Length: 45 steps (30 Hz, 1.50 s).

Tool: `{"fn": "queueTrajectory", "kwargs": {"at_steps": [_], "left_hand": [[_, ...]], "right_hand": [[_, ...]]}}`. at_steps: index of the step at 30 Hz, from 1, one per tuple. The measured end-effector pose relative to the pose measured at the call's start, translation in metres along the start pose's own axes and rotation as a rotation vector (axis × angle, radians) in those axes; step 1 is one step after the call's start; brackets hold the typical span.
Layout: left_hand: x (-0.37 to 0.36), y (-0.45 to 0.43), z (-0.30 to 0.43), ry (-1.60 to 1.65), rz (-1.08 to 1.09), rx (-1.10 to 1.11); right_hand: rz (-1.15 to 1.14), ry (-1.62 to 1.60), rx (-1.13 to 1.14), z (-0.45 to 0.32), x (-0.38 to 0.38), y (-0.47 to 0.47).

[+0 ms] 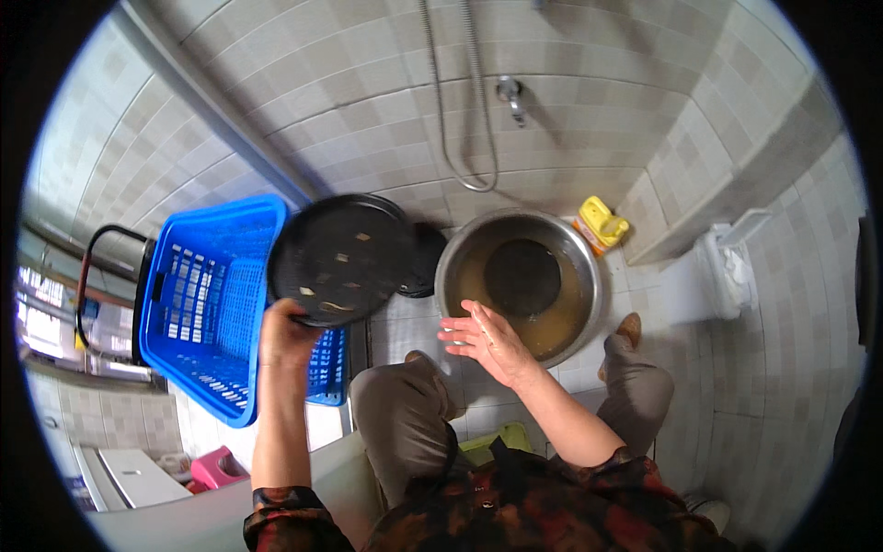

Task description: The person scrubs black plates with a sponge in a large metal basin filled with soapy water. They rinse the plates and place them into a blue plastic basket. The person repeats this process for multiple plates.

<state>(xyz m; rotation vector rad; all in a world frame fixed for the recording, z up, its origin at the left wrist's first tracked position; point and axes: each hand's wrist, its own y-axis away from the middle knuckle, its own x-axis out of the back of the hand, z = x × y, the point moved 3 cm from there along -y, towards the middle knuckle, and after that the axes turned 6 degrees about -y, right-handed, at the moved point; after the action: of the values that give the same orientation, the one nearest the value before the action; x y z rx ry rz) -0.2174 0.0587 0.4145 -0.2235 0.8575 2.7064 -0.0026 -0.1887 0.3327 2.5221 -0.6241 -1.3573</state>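
My left hand grips the near rim of a round black tray, which is raised and tilted on the left. Several small pale scraps cling to the tray's face. My right hand has nothing in it; its fingers are spread above the near-left rim of a stainless steel basin. Wet marks shine on that hand. Murky brown water fills part of the basin, and a round black item lies in it. Another black object stands on the floor, partly hidden behind the tray.
A blue plastic shopping basket stands at left, its near side overlapped by the tray. A yellow jug sits behind the basin. A shower hose and a metal tap are on the tiled wall. At right is a white bin.
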Motion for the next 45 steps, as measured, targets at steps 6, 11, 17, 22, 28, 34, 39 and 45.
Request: {"fn": "queueTrajectory", "kwargs": {"at_steps": [6,11,17,22,28,34,39,45], "left_hand": [[-0.115,-0.051,-0.208,-0.147,-0.052,0.403],[-0.167,-0.089,-0.337,-0.143,0.026,0.586],[-0.199,-0.16,-0.418,-0.101,-0.016,0.665],[-0.23,-0.197,-0.436,-0.016,-0.054,0.732],[-0.223,-0.232,-0.451,-0.18,-0.063,0.642],[-0.226,-0.231,-0.473,-0.312,-0.049,0.556],[-0.192,-0.236,-0.485,-0.2,-0.076,0.562],[-0.212,-0.215,-0.458,-0.383,-0.055,0.493]], "right_hand": [[0.286,-0.39,0.086,0.027,0.118,0.002],[0.642,-0.347,0.087,0.032,0.232,-0.002],[0.818,-0.219,0.138,0.019,0.309,-0.058],[0.849,-0.138,0.195,0.01,0.347,-0.101],[0.784,-0.161,0.218,0.027,0.367,-0.137],[0.921,0.07,0.079,0.032,0.401,-0.148],[0.905,0.154,-0.016,0.054,0.415,-0.149],[0.863,0.721,0.023,0.07,0.445,-0.115]]}}
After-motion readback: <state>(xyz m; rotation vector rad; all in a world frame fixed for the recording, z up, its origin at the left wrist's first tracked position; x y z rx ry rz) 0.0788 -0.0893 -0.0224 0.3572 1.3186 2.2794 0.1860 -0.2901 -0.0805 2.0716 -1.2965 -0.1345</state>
